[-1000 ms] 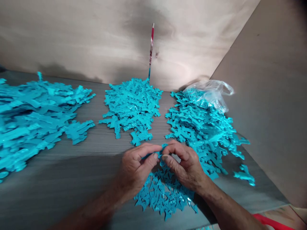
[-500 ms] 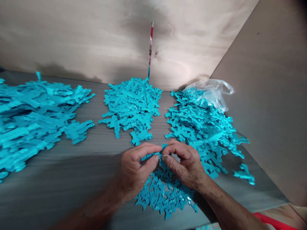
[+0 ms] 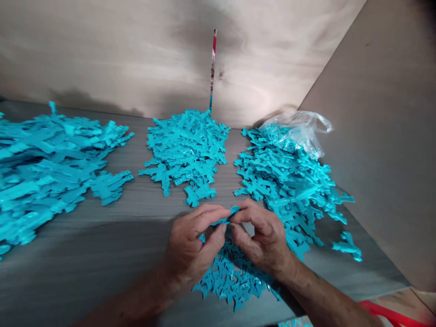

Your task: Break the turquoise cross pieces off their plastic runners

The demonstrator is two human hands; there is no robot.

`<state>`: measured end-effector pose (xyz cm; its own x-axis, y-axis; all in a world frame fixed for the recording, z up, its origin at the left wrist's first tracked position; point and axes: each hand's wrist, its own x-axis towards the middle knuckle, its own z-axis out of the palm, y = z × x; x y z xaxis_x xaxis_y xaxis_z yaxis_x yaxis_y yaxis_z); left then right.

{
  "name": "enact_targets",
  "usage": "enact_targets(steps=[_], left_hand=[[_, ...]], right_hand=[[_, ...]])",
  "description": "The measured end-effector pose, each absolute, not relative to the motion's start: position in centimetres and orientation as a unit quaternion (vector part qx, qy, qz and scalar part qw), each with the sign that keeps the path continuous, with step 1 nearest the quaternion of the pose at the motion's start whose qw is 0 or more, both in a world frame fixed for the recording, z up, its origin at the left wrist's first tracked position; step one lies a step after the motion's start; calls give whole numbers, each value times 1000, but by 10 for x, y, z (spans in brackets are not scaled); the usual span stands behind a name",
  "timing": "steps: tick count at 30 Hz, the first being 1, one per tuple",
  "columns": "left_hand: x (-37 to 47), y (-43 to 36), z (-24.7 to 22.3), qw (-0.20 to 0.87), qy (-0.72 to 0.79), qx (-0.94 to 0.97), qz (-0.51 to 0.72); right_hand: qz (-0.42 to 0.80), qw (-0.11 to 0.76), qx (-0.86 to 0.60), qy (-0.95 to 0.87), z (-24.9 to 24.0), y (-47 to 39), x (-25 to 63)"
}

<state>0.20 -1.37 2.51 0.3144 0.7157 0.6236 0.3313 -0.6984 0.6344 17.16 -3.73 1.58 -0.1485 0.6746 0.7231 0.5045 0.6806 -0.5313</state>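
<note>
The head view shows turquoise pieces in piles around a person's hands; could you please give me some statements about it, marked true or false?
1. The left hand and right hand meet at a turquoise piece. True.
2. The clear plastic bag lies on the left pile. False: the bag lies on the right pile.
3. A thin stick rises behind the middle pile. True.
4. The small pointed scraps lie beyond the middle pile. False: they lie nearer the person, below the hands.

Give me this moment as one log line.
Left hand: pinching turquoise piece | Right hand: pinching same piece | Below: pile of small pieces | Beyond: clear bag on rightmost pile
</note>
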Motion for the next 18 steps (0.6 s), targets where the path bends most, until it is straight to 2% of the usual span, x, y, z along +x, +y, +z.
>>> enact_targets(steps=[10,18], left_hand=[[3,-19,23,117,316,814,474],[3,-21,26,159,336,802,467]], right_hand=[[0,501,-386,-774,12,-41,171],[-21,473,-390,-789,10,-43,170]])
